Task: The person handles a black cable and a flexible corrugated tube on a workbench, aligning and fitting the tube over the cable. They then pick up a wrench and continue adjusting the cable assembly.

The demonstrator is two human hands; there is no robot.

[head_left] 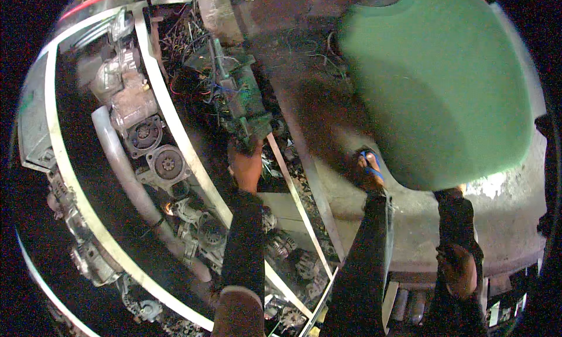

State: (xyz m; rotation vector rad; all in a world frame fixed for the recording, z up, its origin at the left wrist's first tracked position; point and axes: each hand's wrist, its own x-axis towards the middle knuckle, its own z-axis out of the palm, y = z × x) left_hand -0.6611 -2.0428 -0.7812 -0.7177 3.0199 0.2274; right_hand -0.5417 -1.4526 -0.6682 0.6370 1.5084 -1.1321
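Observation:
My left hand (247,168) reaches forward at centre-left. Its fingers close on the near end of a long green housing (241,97) with blue and red wires along it. The housing lies over a dark bin, among tangled wires (181,35); shadow hides part of the grip. My right hand (461,272) is low on the right, against my dark trouser leg. Its fingers are too dark to make out.
Pale rack rails (161,97) run lengthwise at left, with starter-like motor parts (167,161) and a curved grey pipe (111,141) between them. A big green seat-like panel (451,97) stands at right. My foot in a blue flip-flop (370,164) rests on concrete (345,202).

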